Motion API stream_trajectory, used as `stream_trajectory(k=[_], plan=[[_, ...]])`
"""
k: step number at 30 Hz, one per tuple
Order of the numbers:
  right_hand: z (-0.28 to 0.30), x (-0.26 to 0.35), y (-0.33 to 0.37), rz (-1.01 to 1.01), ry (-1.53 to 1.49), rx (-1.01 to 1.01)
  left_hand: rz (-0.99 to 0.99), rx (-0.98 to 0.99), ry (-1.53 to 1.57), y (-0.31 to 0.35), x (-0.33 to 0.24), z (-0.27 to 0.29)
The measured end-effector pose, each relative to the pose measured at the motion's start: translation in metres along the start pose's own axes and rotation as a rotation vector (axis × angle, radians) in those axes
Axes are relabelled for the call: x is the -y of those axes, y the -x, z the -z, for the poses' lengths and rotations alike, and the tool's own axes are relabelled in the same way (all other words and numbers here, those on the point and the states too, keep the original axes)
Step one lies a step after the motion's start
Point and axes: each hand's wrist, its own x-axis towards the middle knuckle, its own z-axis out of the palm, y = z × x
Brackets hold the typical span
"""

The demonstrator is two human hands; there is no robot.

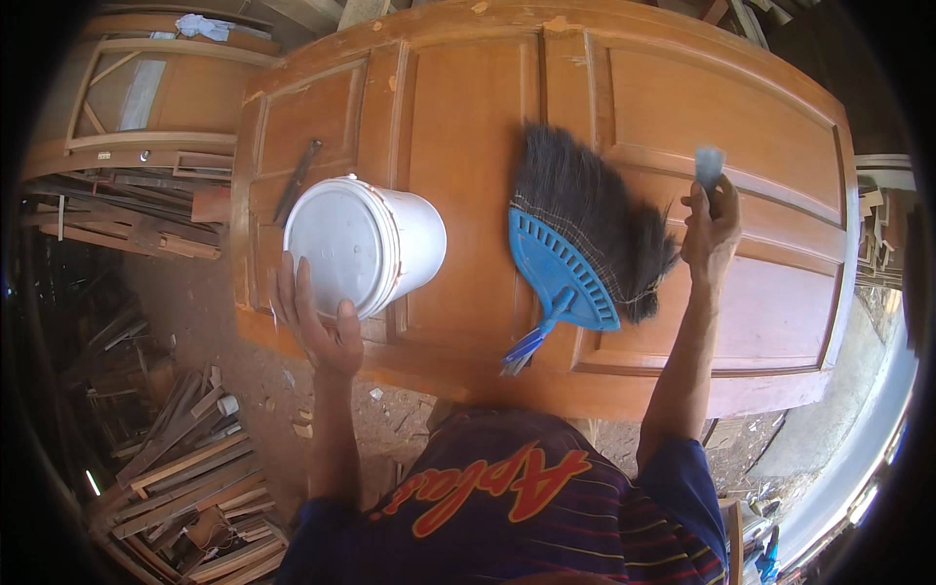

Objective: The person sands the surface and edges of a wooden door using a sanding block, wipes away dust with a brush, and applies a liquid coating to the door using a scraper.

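Observation:
A white lidded bucket (417, 234) stands on the left part of a brown panelled wooden door (468, 117), which lies flat before me. My left hand (322, 327) is against the near edge of its lid, fingers spread and not wrapped round it. Raised over the door's right side, my right hand (715, 219) pinches a small grey flat piece (710, 164). That piece is blurred, and I cannot make out its kind. Between my hands lies a broom head (570, 263) with a blue plastic base and black bristles, the bristles pointing away from me.
A dark narrow tool (297, 183) lies on the door, left of the bucket. Wood offcuts (205, 487) are piled on the ground at lower left. More frames and boards (117, 97) stand at far left. A pale strip (838, 380) runs beyond the door's right end.

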Motion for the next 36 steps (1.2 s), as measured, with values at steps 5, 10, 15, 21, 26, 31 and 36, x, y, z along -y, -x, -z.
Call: stream_trajectory(k=[5, 10, 15, 21, 26, 31, 36], plan=[[0.076, 0.003, 0.031, -0.12, 0.127, -0.003, -0.25, 0.174, 0.347, 0.024, -0.056, 0.0], [0.134, -0.001, 0.102, -0.158, 0.234, 0.013, -0.092, 0.72, 0.47, 0.094, -0.133, -0.041], [0.184, -0.034, 0.233, -0.05, 0.428, -0.078, -0.036, 0.761, 0.43, 0.15, -0.132, -0.085], [0.197, -0.082, 0.369, -0.208, 0.37, -0.056, -0.062, 0.573, 0.44, 0.161, -0.105, -0.097], [0.174, -0.102, 0.384, -0.216, 0.342, -0.176, 0.216, 0.646, 0.723, 0.168, -0.084, -0.038], [0.185, -0.218, 0.441, -0.161, 0.425, 0.196, 0.292, 0.661, 0.816, 0.205, -0.059, -0.023], [0.199, -0.207, 0.522, -0.465, 0.532, -0.037, 0.196, 0.628, 0.654, 0.234, -0.049, -0.013]])
